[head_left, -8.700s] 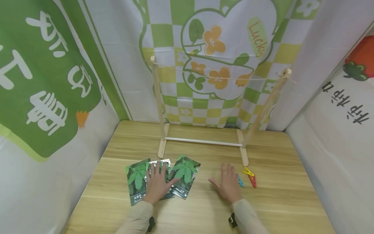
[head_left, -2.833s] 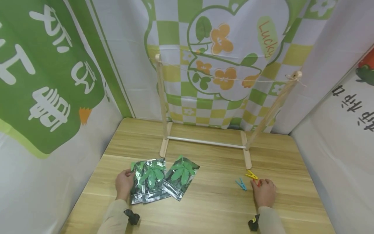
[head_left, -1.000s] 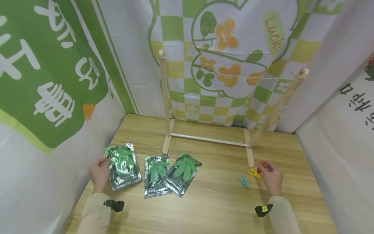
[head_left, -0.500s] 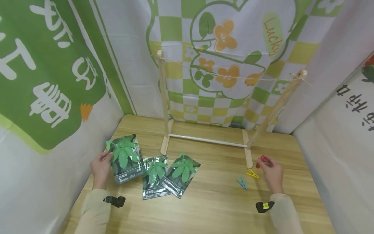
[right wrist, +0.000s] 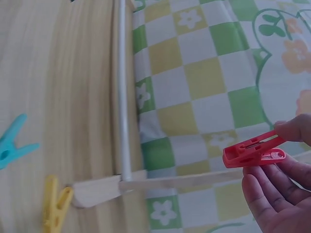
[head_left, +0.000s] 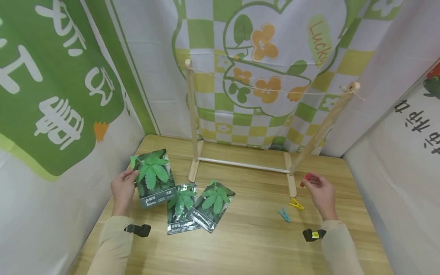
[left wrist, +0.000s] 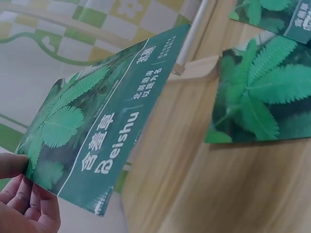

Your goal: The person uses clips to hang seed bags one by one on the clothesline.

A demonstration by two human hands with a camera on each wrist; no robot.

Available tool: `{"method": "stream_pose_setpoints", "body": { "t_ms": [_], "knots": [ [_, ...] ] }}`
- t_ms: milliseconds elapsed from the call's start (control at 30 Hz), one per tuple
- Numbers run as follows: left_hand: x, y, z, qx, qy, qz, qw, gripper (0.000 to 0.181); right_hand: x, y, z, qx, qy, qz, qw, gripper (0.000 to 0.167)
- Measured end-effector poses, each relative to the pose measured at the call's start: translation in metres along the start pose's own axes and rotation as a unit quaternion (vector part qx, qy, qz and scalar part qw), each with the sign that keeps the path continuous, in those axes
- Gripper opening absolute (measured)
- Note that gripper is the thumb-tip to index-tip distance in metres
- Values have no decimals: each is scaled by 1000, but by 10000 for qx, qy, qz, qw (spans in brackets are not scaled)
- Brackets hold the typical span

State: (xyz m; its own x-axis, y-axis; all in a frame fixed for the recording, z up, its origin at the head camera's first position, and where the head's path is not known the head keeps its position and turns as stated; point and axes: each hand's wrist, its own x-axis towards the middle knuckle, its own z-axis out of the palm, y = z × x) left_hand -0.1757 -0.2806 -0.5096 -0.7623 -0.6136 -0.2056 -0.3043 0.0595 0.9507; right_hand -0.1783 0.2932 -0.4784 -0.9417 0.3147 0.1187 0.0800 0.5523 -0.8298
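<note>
While left hand pinches a packet, now higher, right hand pinches red clip

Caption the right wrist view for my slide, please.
Right hand pinching a red peg; yellow peg and blue peg lie on the table.

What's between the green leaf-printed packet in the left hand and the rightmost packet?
In the head view, another green packet with a leaf picture lies between them on the wood-grain table.
</note>
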Motion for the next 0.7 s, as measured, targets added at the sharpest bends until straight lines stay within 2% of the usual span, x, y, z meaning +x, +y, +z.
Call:
{"method": "stream_pose_setpoints", "body": {
  "t_ms": [233, 400, 567, 700],
  "knots": [
    [-1, 20, 6, -279, -12, 128, 9995, 40, 7, -21, -4, 114, -159, -232, 9995, 40],
    [-2, 35, 13, -473, -151, 333, 9982, 39, 16, -37, -3, 292, -209, -654, 9972, 35],
    [-4, 49, 19, -445, -200, 423, 9979, 37, 25, -55, -3, 530, -269, -1068, 9925, 33],
    [-6, 64, 24, -546, -260, 537, 9967, 30, 32, -74, -6, 707, -269, -1386, 9875, 32]
  ]
}}
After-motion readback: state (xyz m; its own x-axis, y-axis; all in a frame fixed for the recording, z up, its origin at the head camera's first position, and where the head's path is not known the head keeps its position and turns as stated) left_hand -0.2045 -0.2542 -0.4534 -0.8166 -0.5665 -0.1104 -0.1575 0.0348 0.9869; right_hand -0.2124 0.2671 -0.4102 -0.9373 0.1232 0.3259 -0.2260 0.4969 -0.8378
